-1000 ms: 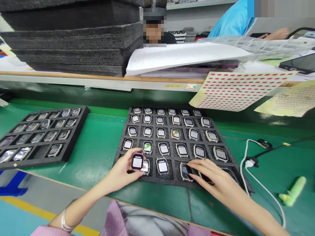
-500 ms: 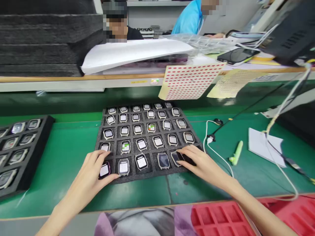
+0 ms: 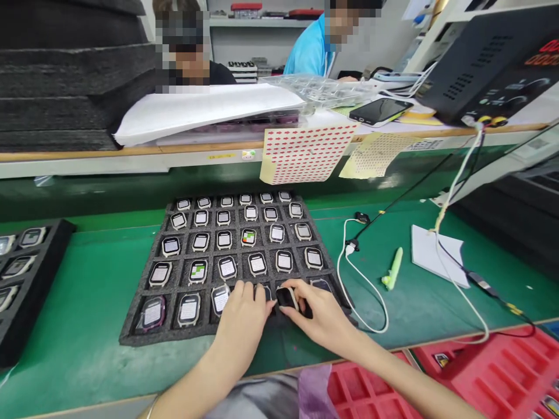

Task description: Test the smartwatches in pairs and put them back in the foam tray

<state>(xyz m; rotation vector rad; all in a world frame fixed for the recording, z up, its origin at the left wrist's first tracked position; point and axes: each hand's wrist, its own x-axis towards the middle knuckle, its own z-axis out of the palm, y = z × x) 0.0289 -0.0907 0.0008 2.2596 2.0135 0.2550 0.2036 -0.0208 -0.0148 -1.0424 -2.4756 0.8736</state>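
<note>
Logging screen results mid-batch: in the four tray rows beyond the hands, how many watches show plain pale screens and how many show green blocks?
Watches with plain pale screens: 22
Watches with green blocks on screen: 2
Total: 24
Front row left out: the left hand and the right hand, gripping a dark watch, cover part of it.

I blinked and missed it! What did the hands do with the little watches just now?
The left hand put the pink watch into the front-left pocket of the foam tray, let go, and slid right beside the right hand, which now pinches a dark watch in the front row. The other watches stayed in their pockets.
</note>
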